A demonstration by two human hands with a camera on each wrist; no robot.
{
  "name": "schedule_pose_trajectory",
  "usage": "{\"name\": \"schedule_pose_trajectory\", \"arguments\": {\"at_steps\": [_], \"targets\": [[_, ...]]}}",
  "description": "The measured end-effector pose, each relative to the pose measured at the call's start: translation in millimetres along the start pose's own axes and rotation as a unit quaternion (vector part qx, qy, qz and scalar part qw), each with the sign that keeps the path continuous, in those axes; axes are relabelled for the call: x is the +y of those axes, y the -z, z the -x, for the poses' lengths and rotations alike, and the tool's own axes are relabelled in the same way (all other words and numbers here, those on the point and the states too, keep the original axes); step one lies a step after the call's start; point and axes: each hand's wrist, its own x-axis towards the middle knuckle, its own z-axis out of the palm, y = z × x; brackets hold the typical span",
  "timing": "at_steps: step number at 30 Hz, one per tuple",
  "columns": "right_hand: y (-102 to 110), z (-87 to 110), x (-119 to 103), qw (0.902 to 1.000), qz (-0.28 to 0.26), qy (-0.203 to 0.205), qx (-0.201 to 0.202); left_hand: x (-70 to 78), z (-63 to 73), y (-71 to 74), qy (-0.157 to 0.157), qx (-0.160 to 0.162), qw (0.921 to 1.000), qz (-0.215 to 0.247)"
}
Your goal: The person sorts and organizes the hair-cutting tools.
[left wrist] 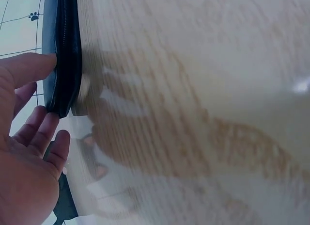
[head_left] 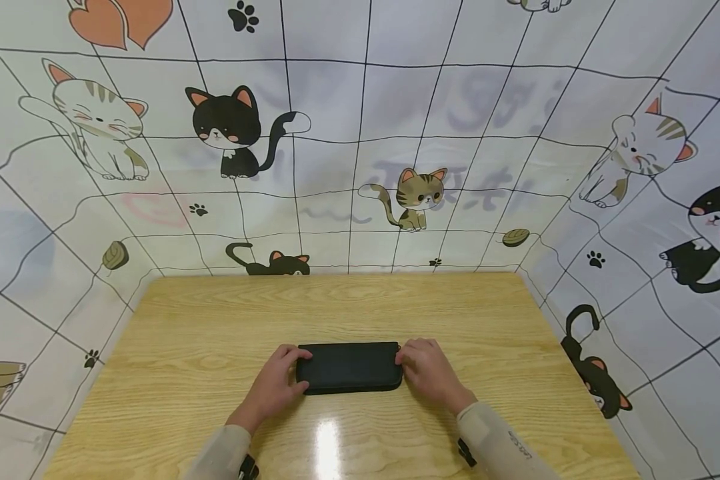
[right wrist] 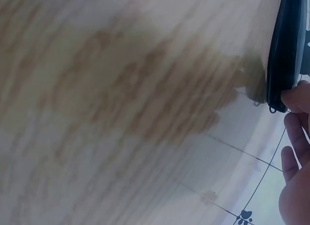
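A flat black zip case (head_left: pixel 349 368) lies lengthwise on the wooden table, held at both ends. My left hand (head_left: pixel 281 377) grips its left end, thumb near the front corner and fingertips by the back one. The zip along its edge shows in the left wrist view, where the left hand's thumb (left wrist: pixel 36 69) presses against the case (left wrist: pixel 68 50). On the other end, my right hand (head_left: pixel 427 370) pinches the right edge. A small ring (right wrist: pixel 272 109) sticks out at that corner in the right wrist view, close to the right hand's fingertips (right wrist: pixel 296 96).
The pale wood-grain table (head_left: pixel 336 307) is glossy, with a bright reflection in front of the case. White cloth walls (head_left: pixel 336 100) printed with cats and black lines stand along the table's back and sides. Both forearms wear light sleeves (head_left: pixel 495 440) with dark wrist straps.
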Motion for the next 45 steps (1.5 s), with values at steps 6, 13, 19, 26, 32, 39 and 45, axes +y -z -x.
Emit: {"name": "schedule_pose_trajectory", "arguments": {"at_steps": [6, 13, 19, 26, 32, 39, 45], "targets": [[1.2, -5.1, 7.5, 0.9975, -0.025, -0.066, 0.002, -0.1, -0.1, -2.8, -0.041, 0.035, 0.9980, -0.034], [7.8, -9.7, 13.8, 0.9913, -0.045, -0.121, -0.025, 5.0, -7.4, -4.7, -0.071, 0.020, 0.9960, -0.050], [7.1, -12.2, 16.9, 0.9886, -0.046, -0.133, -0.053, 11.6, -11.0, -6.8, -0.078, -0.020, 0.9940, -0.074], [4.9, -15.1, 15.9, 0.9881, -0.043, -0.132, -0.066, 17.9, -12.4, -10.0, -0.073, -0.051, 0.9902, -0.107], [0.4, -15.5, 16.7, 0.9905, -0.012, -0.123, -0.060, 22.6, -15.5, -12.4, -0.090, -0.069, 0.9856, -0.125], [-3.6, -17.2, 18.4, 0.9905, -0.005, -0.124, -0.060, 26.2, -20.0, -17.7, -0.108, -0.086, 0.9799, -0.144], [-5.0, -20.6, 18.3, 0.9910, -0.002, -0.118, -0.064, 28.4, -22.4, -20.5, -0.111, -0.095, 0.9770, -0.155]]}}
